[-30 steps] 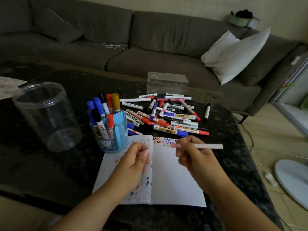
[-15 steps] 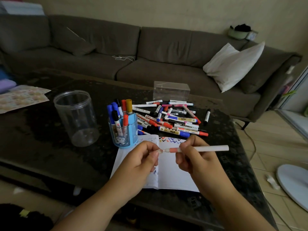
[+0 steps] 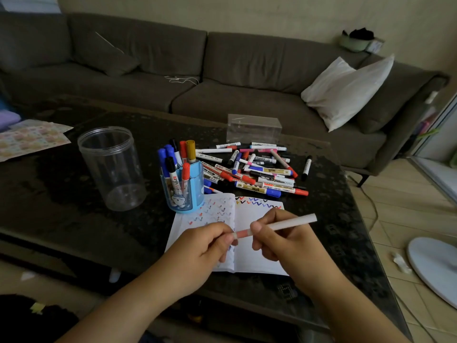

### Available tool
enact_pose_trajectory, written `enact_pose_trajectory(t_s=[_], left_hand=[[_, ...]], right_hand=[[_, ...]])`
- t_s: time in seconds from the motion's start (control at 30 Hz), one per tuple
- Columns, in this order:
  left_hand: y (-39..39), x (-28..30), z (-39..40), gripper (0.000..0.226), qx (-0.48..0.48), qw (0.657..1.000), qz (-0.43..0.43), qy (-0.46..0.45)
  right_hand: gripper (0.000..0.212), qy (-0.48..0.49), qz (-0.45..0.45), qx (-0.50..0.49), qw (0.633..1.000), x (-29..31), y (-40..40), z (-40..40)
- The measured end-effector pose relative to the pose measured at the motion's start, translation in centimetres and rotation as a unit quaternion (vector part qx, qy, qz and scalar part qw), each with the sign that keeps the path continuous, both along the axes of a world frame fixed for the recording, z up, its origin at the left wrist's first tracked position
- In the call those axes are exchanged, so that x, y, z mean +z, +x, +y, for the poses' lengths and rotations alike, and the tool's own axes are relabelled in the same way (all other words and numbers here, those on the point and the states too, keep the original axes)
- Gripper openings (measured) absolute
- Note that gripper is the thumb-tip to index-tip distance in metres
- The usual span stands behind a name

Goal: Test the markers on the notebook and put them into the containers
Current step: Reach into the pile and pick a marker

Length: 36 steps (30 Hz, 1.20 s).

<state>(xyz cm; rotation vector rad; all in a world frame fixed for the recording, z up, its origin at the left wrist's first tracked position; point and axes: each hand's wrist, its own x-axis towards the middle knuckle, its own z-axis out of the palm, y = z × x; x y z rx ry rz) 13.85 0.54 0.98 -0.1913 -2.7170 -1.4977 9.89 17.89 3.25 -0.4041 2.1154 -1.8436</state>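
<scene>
Both hands pinched one white marker above the open notebook: right hand curled round the barrel, left hand gripping the reddish cap end. Behind lay the marker pile, blue holder and clear jar.

Three containers, one notebook, many markers.

We were in a home living room: a long grey sofa with a white pillow ran along the wall behind a dark, speckled coffee table, and pale floor tiles showed at the right.
</scene>
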Motion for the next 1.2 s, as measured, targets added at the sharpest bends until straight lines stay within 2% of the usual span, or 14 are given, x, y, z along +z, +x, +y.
enact_pose_trajectory(t_s=[0.07,0.17,0.37,0.47,0.53,0.6,0.67,0.73,0.8,0.83,0.9,1.0,1.2], left_hand=[[0.1,-0.4,0.0,0.021,0.004,1.000,-0.003,0.000],[0.1,-0.8,-0.2,0.022,0.015,1.000,0.006,-0.009],[-0.4,-1.6,-0.9,0.021,0.007,0.998,0.010,-0.060],[-0.7,-2.0,-1.1,0.021,0.000,0.996,0.017,-0.083],[-1.0,-2.0,-1.0,0.021,-0.006,0.993,0.017,-0.120],[-1.4,-2.2,-1.0,0.020,0.004,0.988,0.019,-0.151],[-1.7,-2.2,-1.7,0.017,0.034,0.984,0.021,-0.176],[-1.8,-2.3,-2.8,0.018,0.056,0.979,0.016,-0.196],[-1.7,-2.3,-3.6,0.019,0.062,0.976,0.000,-0.209],[-1.6,-2.2,-3.7,0.021,0.063,0.975,-0.004,-0.214],[-1.6,-2.1,-3.6,0.020,0.060,0.974,-0.002,-0.218],[-1.9,-1.8,-3.5,0.017,0.066,0.975,0.004,-0.210],[-2.2,-1.7,-4.7,0.022,0.103,0.974,0.025,-0.200]], right_hand=[[0.027,-0.036,-0.037,-0.017,0.999,-0.9,0.2,-0.5],[0.019,-0.114,-0.085,-0.049,0.989,-2.5,0.8,-1.4],[0.016,-0.177,-0.158,-0.053,0.970,-4.3,0.6,-2.4],[0.016,-0.218,-0.228,-0.065,0.947,-5.1,0.3,-3.0],[0.022,-0.215,-0.279,-0.064,0.934,-5.5,0.3,-3.5],[0.029,-0.135,-0.297,-0.055,0.944,-5.6,0.2,-4.0],[0.032,0.039,-0.233,-0.037,0.971,-5.3,0.0,-4.1],[0.024,0.206,-0.085,-0.044,0.974,-5.0,-0.6,-3.6],[0.007,0.266,0.094,-0.050,0.958,-4.5,-1.5,-3.3],[0.008,0.293,0.170,-0.025,0.941,-4.3,-1.9,-3.4],[0.028,0.345,0.266,0.054,0.899,-4.6,-2.7,-4.1],[0.028,0.365,0.309,0.125,0.869,-4.6,-3.6,-5.8],[0.023,0.335,0.339,0.136,0.868,-4.7,-4.7,-7.0]])
